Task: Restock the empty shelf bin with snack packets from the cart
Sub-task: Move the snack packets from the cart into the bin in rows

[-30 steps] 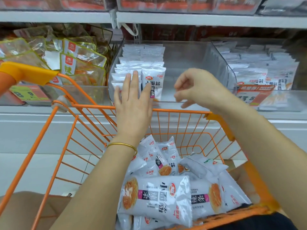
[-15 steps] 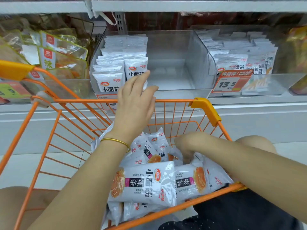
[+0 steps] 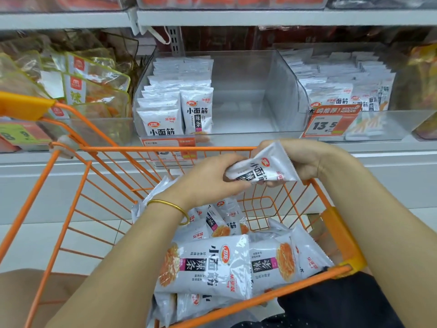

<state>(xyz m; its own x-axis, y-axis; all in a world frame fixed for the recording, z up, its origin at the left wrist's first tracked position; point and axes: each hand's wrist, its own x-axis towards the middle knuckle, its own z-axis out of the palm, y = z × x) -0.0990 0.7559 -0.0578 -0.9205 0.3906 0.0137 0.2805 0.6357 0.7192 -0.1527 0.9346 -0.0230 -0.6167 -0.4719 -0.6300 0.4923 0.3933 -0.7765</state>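
Note:
A white snack packet (image 3: 262, 168) hangs over the far rim of the orange cart (image 3: 71, 202), held at both ends. My left hand (image 3: 210, 179) grips its left end and my right hand (image 3: 300, 159) grips its right end. Below them several more white packets (image 3: 208, 266) lie piled in the cart. Straight ahead stands the clear shelf bin (image 3: 283, 95). Two rows of upright packets (image 3: 175, 107) fill its left side, and its right side shows bare floor.
A neighbouring bin (image 3: 350, 91) on the right holds the same white packets behind an orange 13.5 price tag (image 3: 331, 123). To the left are yellow-green snack bags (image 3: 78, 84). A shelf board (image 3: 236, 16) runs overhead. White floor tiles show through the cart's wires.
My right hand has come up out of the cart with a packet. My left hand has drawn back from the bin's front and taken the packet's other end.

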